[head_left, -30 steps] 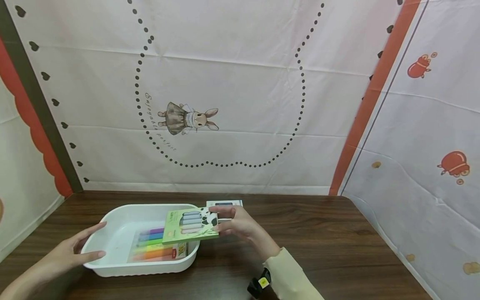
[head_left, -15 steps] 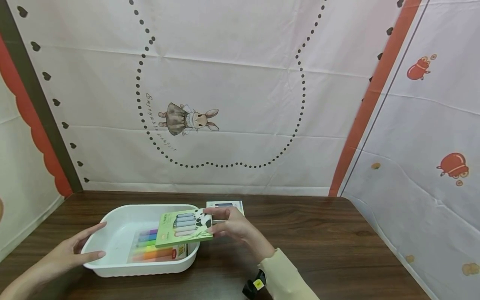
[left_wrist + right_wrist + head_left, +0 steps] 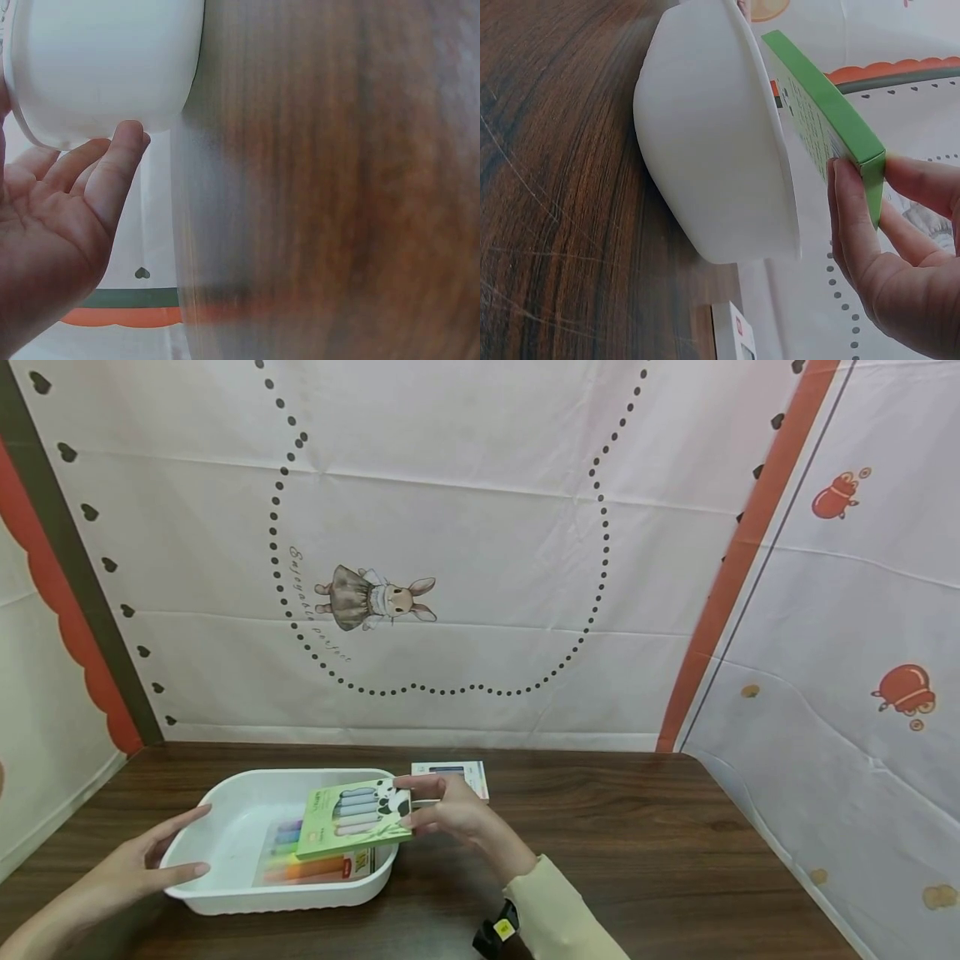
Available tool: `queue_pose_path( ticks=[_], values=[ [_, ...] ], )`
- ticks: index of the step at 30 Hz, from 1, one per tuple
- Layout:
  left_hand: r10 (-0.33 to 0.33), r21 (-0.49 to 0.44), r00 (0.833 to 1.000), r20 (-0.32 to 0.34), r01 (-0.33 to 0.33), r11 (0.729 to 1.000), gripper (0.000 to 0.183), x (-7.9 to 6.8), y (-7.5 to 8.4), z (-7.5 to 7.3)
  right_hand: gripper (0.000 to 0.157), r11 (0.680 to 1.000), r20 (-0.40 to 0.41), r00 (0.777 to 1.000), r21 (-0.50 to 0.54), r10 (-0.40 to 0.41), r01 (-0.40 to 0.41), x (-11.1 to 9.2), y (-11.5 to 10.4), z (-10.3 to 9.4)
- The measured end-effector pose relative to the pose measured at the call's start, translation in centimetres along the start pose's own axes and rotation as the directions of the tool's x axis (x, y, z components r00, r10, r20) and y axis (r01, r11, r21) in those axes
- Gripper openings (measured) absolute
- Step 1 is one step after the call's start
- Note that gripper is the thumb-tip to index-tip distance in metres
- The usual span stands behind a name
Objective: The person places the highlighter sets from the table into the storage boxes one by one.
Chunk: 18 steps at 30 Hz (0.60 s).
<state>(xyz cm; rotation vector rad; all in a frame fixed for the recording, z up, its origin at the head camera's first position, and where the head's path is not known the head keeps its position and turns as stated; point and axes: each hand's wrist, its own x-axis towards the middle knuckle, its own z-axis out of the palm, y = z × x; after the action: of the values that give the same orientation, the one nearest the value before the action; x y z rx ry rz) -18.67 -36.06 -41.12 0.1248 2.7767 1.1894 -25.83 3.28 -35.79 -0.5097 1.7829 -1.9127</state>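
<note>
A white plastic basin (image 3: pixel 225 835) stands on the table, its left end gripped by my left hand (image 3: pixel 142 864) with the thumb over the rim. In the left wrist view, the fingers lie against the basin's outer wall. My right hand (image 3: pixel 457 818) pinches the right end of a flat green box (image 3: pixel 318 818) with a panda print and pale markers on its front. In the right wrist view, this box (image 3: pixel 840 112) is tilted and above the rim. Beneath it, inside the basin, lies a clear pack of rainbow-coloured markers (image 3: pixel 315 867), partly hidden by the box.
Behind my right hand lies a white box (image 3: pixel 474 774), partly covered by the fingers. The dark wooden table (image 3: pixel 637 852) extends to the right. A printed white cloth (image 3: pixel 480 560) hangs along its back edge. A black wrist device (image 3: pixel 495 931) sits by my right sleeve.
My right hand has carried the green box leftward and slightly down, further over the basin and the marker pack. My left hand has kept its hold on the rim.
</note>
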Motion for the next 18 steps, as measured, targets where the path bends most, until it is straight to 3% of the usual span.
queue_pose_path(
  ticks=[10, 18],
  values=[
    [0.006, 0.042, 1.0, -0.022, -0.005, 0.999, 0.077, 0.1, -0.2, 0.1, 0.05, 0.997, -0.044, 0.999, -0.078, 0.009, -0.013, 0.3, 0.0, 1.0],
    [0.008, 0.017, 1.0, -0.013, -0.008, 1.0, 0.077, 0.1, -0.2, 0.1, 0.049, 0.988, -0.053, 0.998, -0.154, 0.02, -0.028, 0.7, 0.2, 1.5]
  ],
)
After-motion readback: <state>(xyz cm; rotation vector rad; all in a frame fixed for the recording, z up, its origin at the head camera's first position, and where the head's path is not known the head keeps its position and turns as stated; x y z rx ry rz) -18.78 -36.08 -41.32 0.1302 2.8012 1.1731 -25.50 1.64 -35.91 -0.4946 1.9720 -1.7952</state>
